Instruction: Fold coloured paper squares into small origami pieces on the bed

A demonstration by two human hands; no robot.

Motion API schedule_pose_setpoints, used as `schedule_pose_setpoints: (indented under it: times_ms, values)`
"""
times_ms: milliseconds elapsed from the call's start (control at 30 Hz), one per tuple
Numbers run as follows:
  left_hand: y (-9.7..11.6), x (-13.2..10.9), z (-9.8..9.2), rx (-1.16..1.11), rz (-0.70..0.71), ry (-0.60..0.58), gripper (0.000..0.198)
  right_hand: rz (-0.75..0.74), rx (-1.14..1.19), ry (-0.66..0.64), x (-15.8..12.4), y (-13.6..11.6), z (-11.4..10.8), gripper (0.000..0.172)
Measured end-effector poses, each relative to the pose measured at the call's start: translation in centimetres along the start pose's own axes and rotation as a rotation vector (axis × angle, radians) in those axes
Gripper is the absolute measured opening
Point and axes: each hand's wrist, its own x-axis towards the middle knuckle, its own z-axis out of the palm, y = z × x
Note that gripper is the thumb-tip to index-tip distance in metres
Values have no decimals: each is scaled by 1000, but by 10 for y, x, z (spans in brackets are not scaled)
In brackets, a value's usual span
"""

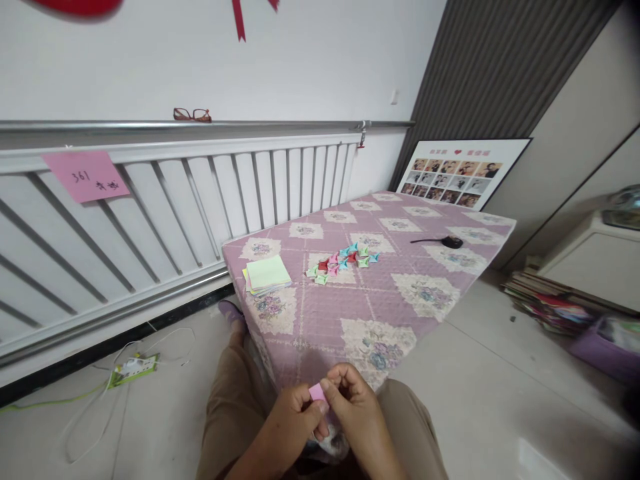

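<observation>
Holding a small pink paper (317,391) in the left fingers (299,395), closed snugly on it, with the left thumb on the near side. Touching the upper right part of the same paper with the right thumb. Other right fingers (353,375) curled in close, just beside the paper. Cannot tell about any right pinch from behind, too hidden there. Pink paper right between the two sets of fingers, low by the near end of the worktop (320,333) and its purple flower cloth. Well ahead of the fingers, a bunch of tiny folded papers (343,265) in green, red, pink and blue. Ahead and to the left of the fingers, a pile of flat paper squares (269,275), pale green on top. Far ahead and to the right of the fingers, a dark spoon-like thing (451,242) with a long thin handle. Farther past the fingers, glasses (193,115) up on a metal rail (280,125). Far left of the fingers, a pink note (87,176) on the white heater (280,180).
</observation>
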Motion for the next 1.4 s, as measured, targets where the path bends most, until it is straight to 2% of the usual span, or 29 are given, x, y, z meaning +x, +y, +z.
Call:
schedule_pose_setpoints:
  times_ms: [167,267,367,700,867,1133,1400]
  values:
    - [1,-1,-1,17,-7,12,22,56,4,-1,3,3,-4,45]
    - [3,-2,-2,51,-12,17,20,63,-34,-54,5,10,-8,37]
    - [5,-3,-2,76,-13,25,19,69,-52,-103,3,16,-9,38]
    - [-4,3,0,78,26,7,19,34,-103,-6,1,7,-5,37]
    - [-7,7,-1,107,53,119,14,5,-125,66,5,9,-8,38]
    - [1,7,-2,161,6,148,19,85,-4,39,5,8,-5,38]
    - [1,5,-3,205,39,142,17,68,-30,84,2,4,-4,35]
